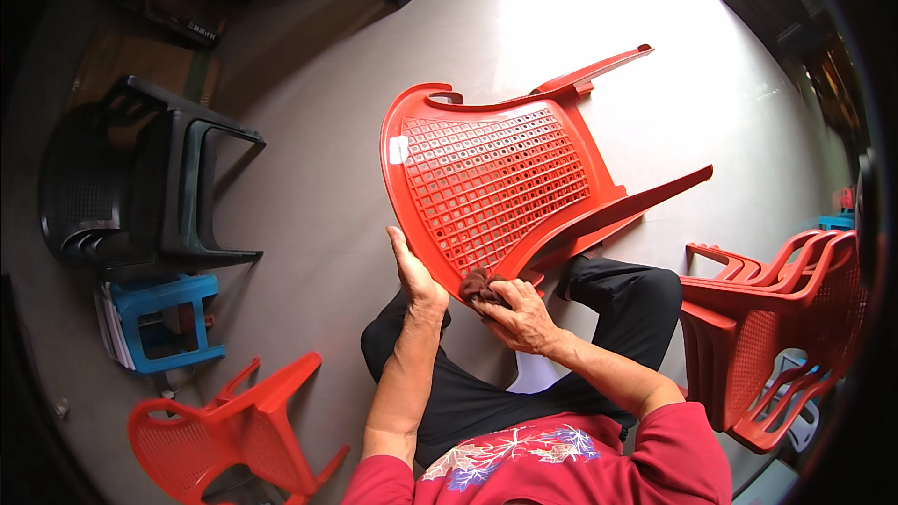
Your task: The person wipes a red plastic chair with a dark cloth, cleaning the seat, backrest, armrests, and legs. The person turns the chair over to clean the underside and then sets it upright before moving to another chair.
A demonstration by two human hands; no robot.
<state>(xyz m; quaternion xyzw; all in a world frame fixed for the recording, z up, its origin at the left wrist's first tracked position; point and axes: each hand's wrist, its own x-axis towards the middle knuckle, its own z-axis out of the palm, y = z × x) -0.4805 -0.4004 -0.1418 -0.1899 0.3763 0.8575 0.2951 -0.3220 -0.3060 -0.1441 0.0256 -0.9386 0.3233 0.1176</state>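
Observation:
A red plastic armchair [496,173] with a lattice panel lies tipped in front of me, its legs pointing away to the right. A white label [399,150] is stuck near the top of the lattice. Along the chair's near left rim, my left hand [423,288] steadies the edge, palm against it; some of its fingers are hidden. My right hand [524,318] is closed on a crumpled dark brown cloth [482,288], which presses against the rim's near corner. Both hands are close together on the side nearest my knees.
Stacked red chairs [748,309] stand at the right. At the left are black stacked chairs [178,187], a blue stool [173,323] and another red chair [229,440]. A cardboard box [140,70] sits at the far left. Pale floor [309,178] surrounds the tipped chair.

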